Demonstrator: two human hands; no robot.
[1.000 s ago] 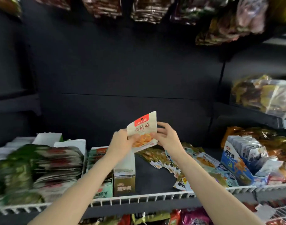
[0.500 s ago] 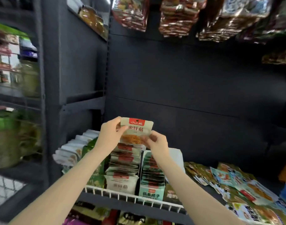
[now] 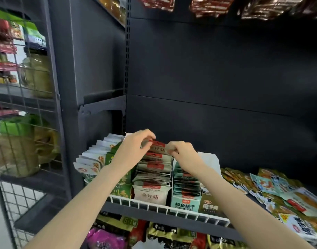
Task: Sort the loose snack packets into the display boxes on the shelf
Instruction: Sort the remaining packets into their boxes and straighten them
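At the far left a wire-mesh rack (image 3: 26, 97) of jars and bags stands blurred and plays no part here. On the shelf, the left hand (image 3: 130, 150) pinches the left top corner of a beige packet with a red header (image 3: 158, 147), fingers curled over its edge. The packet sits between the two hands, its long axis running left to right and its face tilted toward the person, directly above the back end of the beige display box (image 3: 150, 194), whose row of matching red-topped packets runs front to back beneath it. That alignment is what the coming move seems to turn on: the packet looks set to drop straight down behind the last one in the row. The right hand (image 3: 183, 153) pinches the opposite corner, equally near, so neither hand leads. Just right stands the teal display box (image 3: 185, 203), then a loose heap of packets (image 3: 272, 191) lies flat on the shelf board, cut off by the frame's right edge. The held packet's lower half is hidden behind fingers and the stack, so whether it already touches the row I cannot tell.
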